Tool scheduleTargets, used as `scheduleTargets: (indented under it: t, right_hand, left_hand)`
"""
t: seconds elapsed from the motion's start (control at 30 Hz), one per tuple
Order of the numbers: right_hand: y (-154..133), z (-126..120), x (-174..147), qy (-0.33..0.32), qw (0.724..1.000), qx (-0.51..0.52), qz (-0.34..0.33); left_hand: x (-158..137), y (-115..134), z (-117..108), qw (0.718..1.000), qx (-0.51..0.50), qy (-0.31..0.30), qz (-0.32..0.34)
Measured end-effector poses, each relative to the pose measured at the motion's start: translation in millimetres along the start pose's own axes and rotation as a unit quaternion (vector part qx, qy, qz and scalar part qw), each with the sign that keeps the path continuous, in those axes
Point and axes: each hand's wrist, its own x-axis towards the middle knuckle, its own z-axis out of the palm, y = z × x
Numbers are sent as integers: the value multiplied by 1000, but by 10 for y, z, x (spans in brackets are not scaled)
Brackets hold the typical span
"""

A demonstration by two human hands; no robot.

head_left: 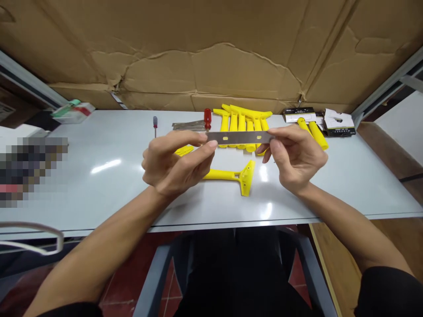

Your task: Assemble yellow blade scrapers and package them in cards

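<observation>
Between my two hands a flat metal scraper blade (242, 138) with two slots is held level above the table. The thumb and finger of my left hand (180, 160) pinch its left end. At the opposite end, my right hand (295, 154) grips the blade in the same way. Below it lies a yellow scraper handle (246, 177), its wide head to the right and its other end hidden behind my left hand. Several more yellow scraper handles (243, 119) lie side by side behind the blade, partly covered by it.
A red-handled screwdriver (207, 118) lies beside a stack of metal blades (189, 125). Farther left is a grey-handled screwdriver (155, 123). Black and white packages (339, 123) and yellow handles (317, 134) sit at the back right. Cardboard (211, 70) borders the white table's (109, 193) rear.
</observation>
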Motion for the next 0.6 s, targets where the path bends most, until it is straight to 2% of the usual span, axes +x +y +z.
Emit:
scheduleTargets:
  t: [0.1, 0.3, 0.43, 0.6]
  right_hand:
    - [-14, 10, -33, 3, 1000, -16, -26]
    - [-1, 18, -102, 1, 998, -58, 15]
    - [-12, 22, -114, 8, 996, -89, 18]
    - [-47, 42, -132, 23, 997, -64, 25]
  left_hand:
    - [98, 58, 1, 999, 7, 4, 36]
    - [168, 68, -3, 997, 46, -4, 63]
    - [112, 45, -10, 995, 88, -28, 43]
    - [120, 53, 25, 996, 67, 2, 61]
